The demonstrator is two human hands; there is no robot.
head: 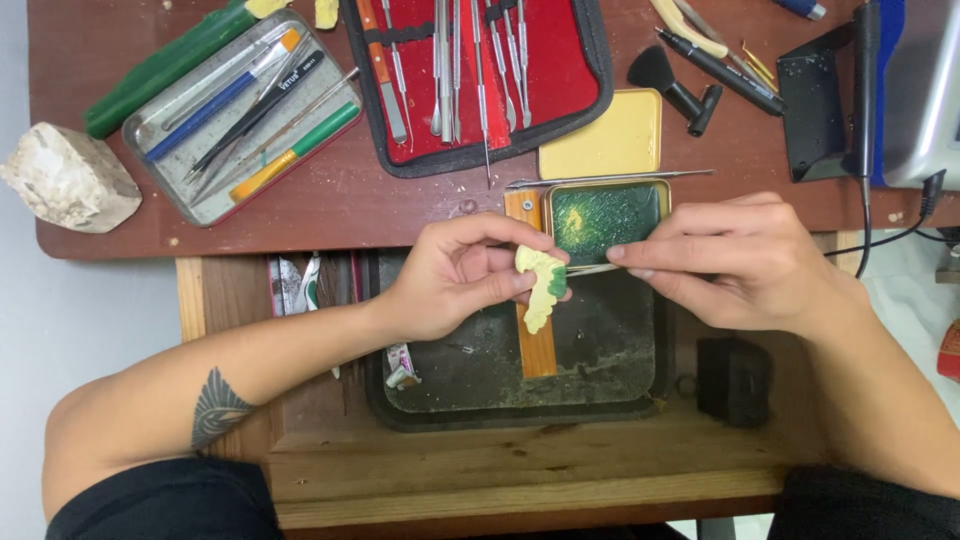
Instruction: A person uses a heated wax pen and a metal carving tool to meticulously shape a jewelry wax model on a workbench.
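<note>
Bench [400,205] of dark reddish wood carries the tools along its far side, with a lower wooden shelf and a dark, dust-strewn rectangular tray [600,350] nearer the person, seemingly placed to catch scrapings. Red-lined black tool roll [480,80] lies open with its slim metal instruments strapped in rows, within easy reach above the hands. Grey metal tin [240,110] to the left holds brushes and pencils; a rough pale stone block [68,178] sits at the bench's left edge. Small yellow tin [607,215] holding green wax lies open just behind the hands, its yellow lid [605,140] set beside it. Left hand [455,275] is closed in a pinch grip on a small cream-yellow carved piece with a green patch [540,288], held above the tray and an upright wooden peg [535,345]. Right hand [740,260] is closed on a thin metal tool [590,268], its tip meeting the piece, evidently for fine control.
</note>
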